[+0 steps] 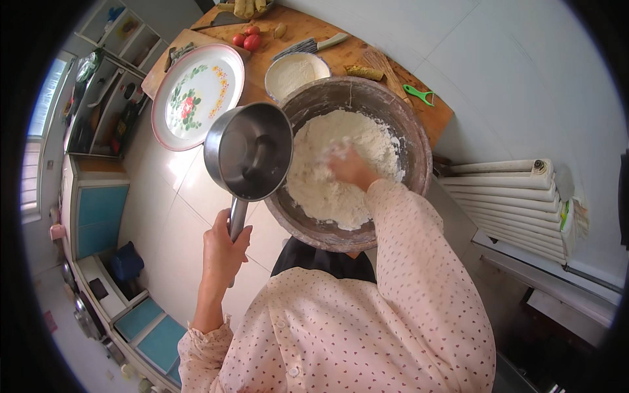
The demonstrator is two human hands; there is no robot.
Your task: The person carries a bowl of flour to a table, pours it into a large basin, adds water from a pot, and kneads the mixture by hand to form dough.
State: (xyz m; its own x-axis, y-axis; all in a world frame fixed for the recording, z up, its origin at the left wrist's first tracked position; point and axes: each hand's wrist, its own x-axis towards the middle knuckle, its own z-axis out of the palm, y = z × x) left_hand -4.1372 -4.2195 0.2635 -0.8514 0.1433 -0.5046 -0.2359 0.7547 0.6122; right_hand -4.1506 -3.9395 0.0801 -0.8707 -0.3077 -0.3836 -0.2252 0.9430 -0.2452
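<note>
My left hand grips the handle of a stainless steel water ladle, held at the left rim of a large brown basin. Whether the ladle holds any liquid is hard to tell. Inside the basin lies a heap of pale flour, partly clumped, with some stuck to the wall. My right hand is down in this flour. Its fingers are blurred and partly covered, so their closure does not show.
Behind the basin, a wooden table bears an enamel bowl of flour, a cleaver, tomatoes, a green peeler and a whisk brush. A flowered enamel tray overhangs its left edge. A radiator stands right.
</note>
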